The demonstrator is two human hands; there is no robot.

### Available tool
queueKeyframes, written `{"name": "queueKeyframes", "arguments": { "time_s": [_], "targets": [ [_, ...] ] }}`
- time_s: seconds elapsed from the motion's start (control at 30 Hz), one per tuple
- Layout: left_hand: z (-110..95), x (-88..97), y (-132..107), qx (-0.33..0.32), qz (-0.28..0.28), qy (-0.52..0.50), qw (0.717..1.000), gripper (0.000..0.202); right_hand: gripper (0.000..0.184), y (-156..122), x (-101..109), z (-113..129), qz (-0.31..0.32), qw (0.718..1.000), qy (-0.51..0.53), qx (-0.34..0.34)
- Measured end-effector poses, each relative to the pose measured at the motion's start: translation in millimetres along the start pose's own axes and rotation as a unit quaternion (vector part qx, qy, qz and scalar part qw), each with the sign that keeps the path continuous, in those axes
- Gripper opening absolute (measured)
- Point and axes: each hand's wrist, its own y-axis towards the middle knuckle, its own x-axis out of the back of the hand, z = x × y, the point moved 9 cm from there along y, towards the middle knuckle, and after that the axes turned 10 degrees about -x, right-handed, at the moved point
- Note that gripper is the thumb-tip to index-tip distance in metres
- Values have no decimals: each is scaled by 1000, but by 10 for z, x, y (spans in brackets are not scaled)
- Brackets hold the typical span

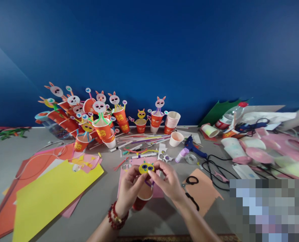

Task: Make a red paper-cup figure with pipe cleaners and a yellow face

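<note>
Between my two hands is a small yellow paper animal face (144, 168) with dark eyes and ears. My left hand (131, 185) pinches its left side, wearing a red bead bracelet (117, 216) at the wrist. The fingers of my right hand (168, 179) close on the face's right edge. Just below it stands a red paper cup (141, 203), partly hidden by my left hand. A purple pipe cleaner (149, 183) runs from under the face toward the cup's rim. Pink paper (158, 192) lies beneath the cup.
Decorated cups (101, 129) cluster at back left. Yellow paper (56, 198) and orange sheets lie left. Black-handled scissors (191, 180) rest on peach paper (202, 193) at right. Behind are a blue glue gun (193, 148), a glue stick (181, 155), tape (191, 159) and stacked cups (173, 120).
</note>
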Motion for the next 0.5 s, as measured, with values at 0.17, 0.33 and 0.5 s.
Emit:
{"name": "queueKeyframes", "arguments": {
  "time_s": [0.17,0.33,0.5],
  "targets": [
    [-368,-7,-46,-132,26,137,981,7,6,-120,3,254,30,998,-11,56],
    [-785,-177,-164,-313,109,160,930,16,18,-298,43,538,48,985,-32,163],
    [-1026,-281,-288,-442,159,154,869,20,22,-450,77,782,39,957,-28,285]
  ]
}}
